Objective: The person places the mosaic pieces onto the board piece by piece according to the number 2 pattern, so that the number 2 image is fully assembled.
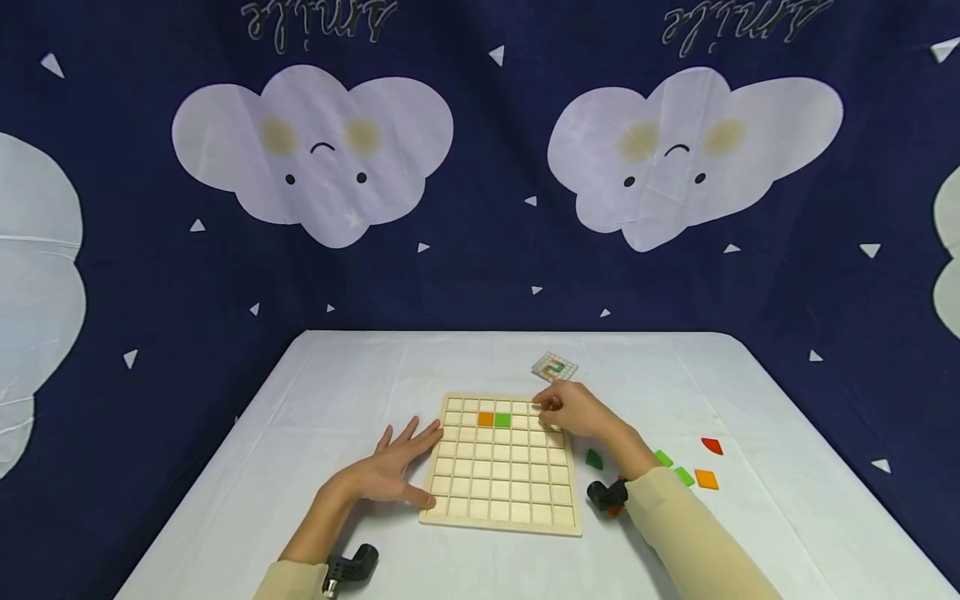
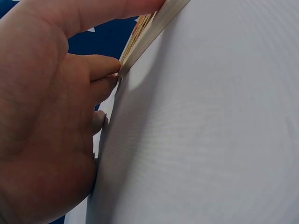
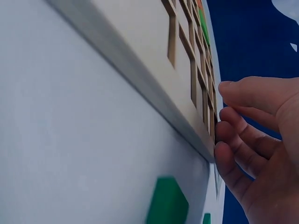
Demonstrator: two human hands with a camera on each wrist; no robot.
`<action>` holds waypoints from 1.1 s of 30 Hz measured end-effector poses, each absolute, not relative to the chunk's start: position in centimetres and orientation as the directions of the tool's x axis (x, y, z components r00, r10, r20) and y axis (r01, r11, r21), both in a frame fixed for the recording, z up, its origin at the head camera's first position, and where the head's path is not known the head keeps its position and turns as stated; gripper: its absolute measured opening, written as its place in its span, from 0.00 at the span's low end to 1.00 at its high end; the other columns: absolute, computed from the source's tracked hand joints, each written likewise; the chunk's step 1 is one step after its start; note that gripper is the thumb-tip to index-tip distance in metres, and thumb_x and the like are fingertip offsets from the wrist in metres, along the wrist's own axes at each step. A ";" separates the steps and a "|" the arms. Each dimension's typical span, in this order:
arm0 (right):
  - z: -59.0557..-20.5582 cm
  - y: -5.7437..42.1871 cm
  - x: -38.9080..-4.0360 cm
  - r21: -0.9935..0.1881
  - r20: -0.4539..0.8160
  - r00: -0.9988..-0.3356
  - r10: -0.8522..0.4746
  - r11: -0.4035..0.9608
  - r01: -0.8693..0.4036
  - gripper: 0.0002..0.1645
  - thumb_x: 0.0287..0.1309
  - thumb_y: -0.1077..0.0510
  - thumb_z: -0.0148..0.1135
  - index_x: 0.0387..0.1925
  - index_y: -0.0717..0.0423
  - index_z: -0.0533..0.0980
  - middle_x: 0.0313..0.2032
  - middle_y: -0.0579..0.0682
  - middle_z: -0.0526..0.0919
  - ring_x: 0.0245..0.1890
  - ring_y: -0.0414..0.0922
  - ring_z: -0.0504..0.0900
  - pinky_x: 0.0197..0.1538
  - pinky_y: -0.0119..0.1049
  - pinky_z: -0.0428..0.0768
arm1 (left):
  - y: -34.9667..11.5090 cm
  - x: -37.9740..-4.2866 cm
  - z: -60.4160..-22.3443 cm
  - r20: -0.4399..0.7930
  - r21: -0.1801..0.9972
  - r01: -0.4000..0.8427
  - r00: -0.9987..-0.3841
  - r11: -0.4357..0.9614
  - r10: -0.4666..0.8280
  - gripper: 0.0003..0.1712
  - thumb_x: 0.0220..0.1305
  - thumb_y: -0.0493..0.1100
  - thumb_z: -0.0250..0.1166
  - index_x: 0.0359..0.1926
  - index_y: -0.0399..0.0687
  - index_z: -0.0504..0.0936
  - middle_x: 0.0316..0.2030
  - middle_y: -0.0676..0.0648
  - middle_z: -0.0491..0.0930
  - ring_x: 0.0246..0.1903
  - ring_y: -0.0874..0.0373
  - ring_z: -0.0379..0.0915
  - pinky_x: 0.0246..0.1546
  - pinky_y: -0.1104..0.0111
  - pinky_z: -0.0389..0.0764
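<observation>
A wooden grid board lies on the white table. In its second row from the back, an orange square tile sits beside a light green square tile. My left hand is spread along the board's left side, index fingertip at the edge and thumb at the near left corner. Over the board's far right cells, my right hand hangs with loosely bent fingers. The right wrist view shows that hand's fingertips close to the board, with no tile visible between them.
A small pattern card lies behind the board. To the right are a dark green piece, light green tiles, an orange tile and a red rounded piece. Pieces under my right wrist are partly hidden. A dark curtain hangs behind.
</observation>
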State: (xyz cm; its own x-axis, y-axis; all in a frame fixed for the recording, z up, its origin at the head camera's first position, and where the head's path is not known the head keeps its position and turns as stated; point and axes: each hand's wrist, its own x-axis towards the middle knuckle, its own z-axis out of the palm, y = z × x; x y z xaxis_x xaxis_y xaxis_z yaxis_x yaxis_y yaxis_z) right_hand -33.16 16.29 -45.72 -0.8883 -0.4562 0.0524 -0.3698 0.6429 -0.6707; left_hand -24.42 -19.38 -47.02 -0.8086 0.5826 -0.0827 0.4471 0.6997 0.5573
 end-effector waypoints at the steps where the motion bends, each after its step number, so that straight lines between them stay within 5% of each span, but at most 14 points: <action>1: -45.7 16.5 -33.2 -0.666 0.053 -0.891 -0.452 0.649 -0.369 0.18 0.56 0.61 0.66 0.50 0.60 0.81 0.28 0.46 0.77 0.26 0.42 0.71 0.26 0.33 0.70 | -19.3 -24.4 -47.0 -0.083 0.555 0.448 -0.809 0.701 0.582 0.61 0.45 0.62 0.72 0.75 0.49 0.52 0.75 0.52 0.43 0.73 0.46 0.26 0.66 0.44 0.25; 16: -45.6 20.1 -33.6 -0.594 0.143 -0.933 -0.330 0.726 -0.347 0.22 0.53 0.57 0.69 0.50 0.60 0.80 0.33 0.46 0.79 0.33 0.44 0.76 0.31 0.37 0.76 | -19.3 -24.5 -47.2 -0.085 0.559 0.432 -0.819 0.708 0.567 0.62 0.42 0.64 0.72 0.75 0.50 0.53 0.75 0.53 0.44 0.73 0.47 0.26 0.66 0.44 0.24; 33: -46.2 22.8 -33.6 -0.547 0.109 -0.959 -0.261 0.790 -0.277 0.15 0.50 0.54 0.71 0.39 0.58 0.82 0.33 0.48 0.80 0.33 0.44 0.75 0.37 0.41 0.76 | -19.2 -24.5 -47.2 -0.086 0.555 0.437 -0.816 0.708 0.572 0.62 0.43 0.63 0.72 0.75 0.49 0.53 0.75 0.53 0.43 0.73 0.46 0.26 0.66 0.44 0.25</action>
State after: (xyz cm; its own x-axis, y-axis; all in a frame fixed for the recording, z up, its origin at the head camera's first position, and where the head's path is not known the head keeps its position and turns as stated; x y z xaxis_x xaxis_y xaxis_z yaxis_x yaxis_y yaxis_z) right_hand -33.56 22.79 -46.23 -0.9591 -0.2610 0.1094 -0.2774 0.7897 -0.5472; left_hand -24.46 -19.23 -47.16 -0.8158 0.5719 -0.0864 0.4374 0.7078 0.5547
